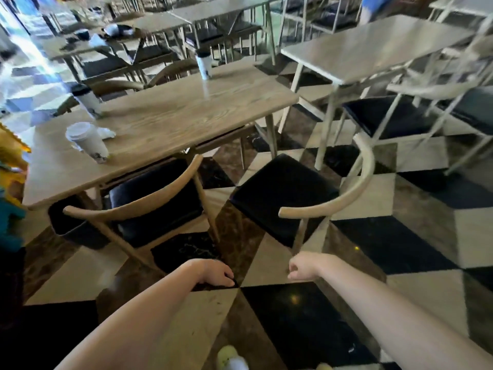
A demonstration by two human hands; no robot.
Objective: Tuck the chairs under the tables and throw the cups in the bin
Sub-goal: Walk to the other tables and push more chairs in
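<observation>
- Right chair [288, 193], black seat, curved wooden backrest, stands pulled out on the checkered floor [416, 263], angled, just right of the near table [165, 121], not under it.
- Left chair [149, 201], same style, seat partly under the near table's front edge, backrest toward the camera.
- Three cups on the near table: white-lidded cup [88, 141] near the left front, tilted, crumpled napkin [106, 133] touching behind it; dark-lidded cup [86, 100] farther back on the left edge; dark-lidded cup [204, 64] at the far edge, upright.
- Black bin [72, 225] on the floor under the table's near left corner, just left of the left chair.
- Left hand [216, 272] low in front, fingers curled loosely, holding nothing, apart from both chairs.
- Right hand [304, 265] just below the right chair's backrest post, fingers curled in, empty; touching the post or not, cannot tell.
- Second table [373, 46] far right, light metal legs, black-seated chairs around it, blurred.
- More tables and chairs in the far background, one far left table with dark dishes, blurred.
- Yellow and teal object at the left edge, unclear.
</observation>
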